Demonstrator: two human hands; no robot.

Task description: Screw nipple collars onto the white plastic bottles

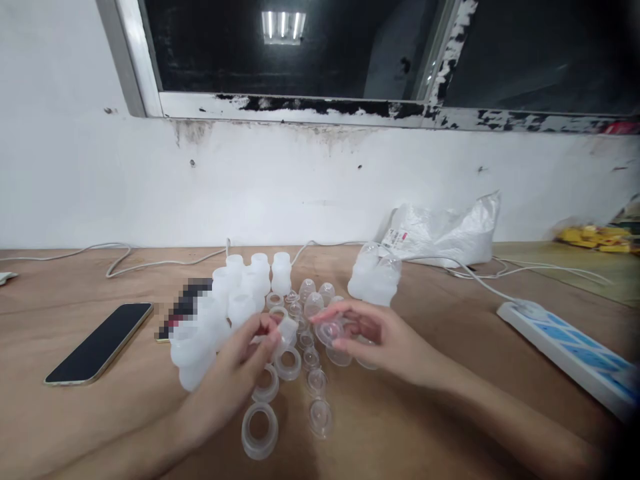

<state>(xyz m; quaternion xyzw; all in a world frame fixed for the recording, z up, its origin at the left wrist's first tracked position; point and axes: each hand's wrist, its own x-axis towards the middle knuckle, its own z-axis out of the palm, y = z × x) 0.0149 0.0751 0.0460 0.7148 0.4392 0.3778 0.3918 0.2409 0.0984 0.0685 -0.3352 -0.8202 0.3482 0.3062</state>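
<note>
On the brown wooden table, translucent plastic rings point(260, 445) lie nearest, beside a row of clear nipple-shaped pieces point(320, 418). Beyond, the left hand point(253, 350) pinches a translucent white ring point(287, 331); the right hand point(373, 337) pinches a clear domed piece point(330, 331). Frosted white bottles point(281, 273) stand farther back.

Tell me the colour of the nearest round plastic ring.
That ring is cloudy, translucent white, clearest in the head view.

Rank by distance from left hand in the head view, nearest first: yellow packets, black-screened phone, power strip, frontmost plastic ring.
1. Plastic ring: beside the left hand, towards the person
2. Phone: left
3. Power strip: right
4. Yellow packets: far right, back
</note>
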